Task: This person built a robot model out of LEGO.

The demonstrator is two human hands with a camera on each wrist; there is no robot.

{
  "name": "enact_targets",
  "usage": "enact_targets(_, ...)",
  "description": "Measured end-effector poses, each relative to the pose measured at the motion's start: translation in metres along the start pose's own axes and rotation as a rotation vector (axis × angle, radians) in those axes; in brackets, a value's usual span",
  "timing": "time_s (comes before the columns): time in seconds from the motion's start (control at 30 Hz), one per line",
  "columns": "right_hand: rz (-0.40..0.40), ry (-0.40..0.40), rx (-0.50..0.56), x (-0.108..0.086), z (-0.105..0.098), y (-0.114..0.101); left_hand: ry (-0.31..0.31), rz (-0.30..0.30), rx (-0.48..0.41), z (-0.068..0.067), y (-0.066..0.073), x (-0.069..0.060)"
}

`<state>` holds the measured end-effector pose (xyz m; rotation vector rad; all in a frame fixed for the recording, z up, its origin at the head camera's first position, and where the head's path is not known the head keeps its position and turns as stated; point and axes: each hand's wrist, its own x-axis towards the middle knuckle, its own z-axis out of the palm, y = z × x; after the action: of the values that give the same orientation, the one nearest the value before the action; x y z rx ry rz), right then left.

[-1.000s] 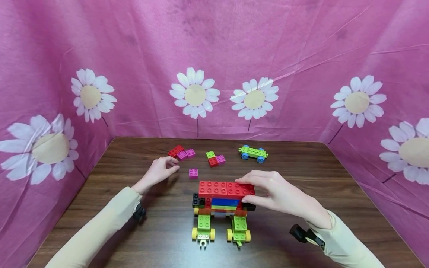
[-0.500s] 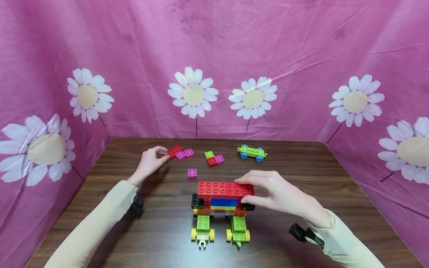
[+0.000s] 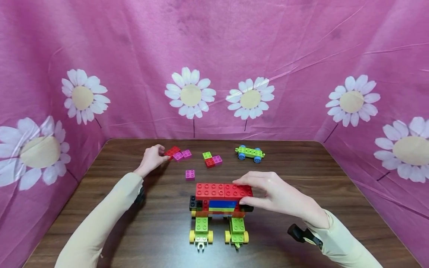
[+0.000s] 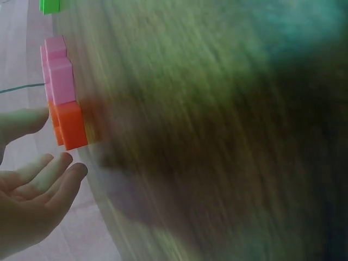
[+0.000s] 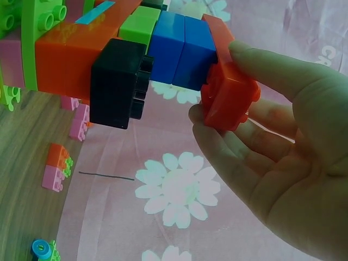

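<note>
My left hand [image 3: 152, 160] reaches a red brick [image 3: 172, 152] at the back left of the table. In the left wrist view its thumb is beside that brick [image 4: 70, 125], and the fingers stand spread just beyond its end. Two pink bricks [image 3: 182, 154] lie against the red one. My right hand [image 3: 273, 191] grips the right end of the red top bricks [image 3: 214, 190] on a built wheeled model, thumb on one side and fingers on the other. Blue, black and lime bricks make up the body. Its lime wheel bases [image 3: 202, 232] have yellow wheels.
A single pink brick [image 3: 190, 175] lies between my hands. Behind it sits a cluster of a lime, a red [image 3: 210, 162] and a pink brick. A lime car base [image 3: 249, 152] with blue wheels stands at the back right. Pink flowered cloth [image 3: 214, 44] encloses the table.
My left hand has moved back and left, from beside the pink bricks to the red brick. The right hand keeps its grip on the model. The view shifts slightly.
</note>
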<state>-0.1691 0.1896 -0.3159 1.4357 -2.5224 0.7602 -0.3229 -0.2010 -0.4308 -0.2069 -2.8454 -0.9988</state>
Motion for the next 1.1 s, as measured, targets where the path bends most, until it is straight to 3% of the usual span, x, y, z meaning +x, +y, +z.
enact_targets(0.33,-0.01,-0.001,0.014,0.0,0.001,0.0,-0.03,-0.044,0.013,0.004,-0.002,0.006)
enact_targets(0.87,0.009,-0.002,0.006,0.001,0.0,-0.001,-0.052,-0.032,0.048,-0.007,-0.007,0.005)
enact_targets(1.0,0.001,0.005,0.01,0.0,0.0,-0.001,-0.028,0.0,0.035,-0.014,-0.001,0.002)
enact_targets(1.1,0.011,0.003,0.018,0.0,0.0,-0.001,-0.008,0.035,0.009,-0.024,0.012,0.0)
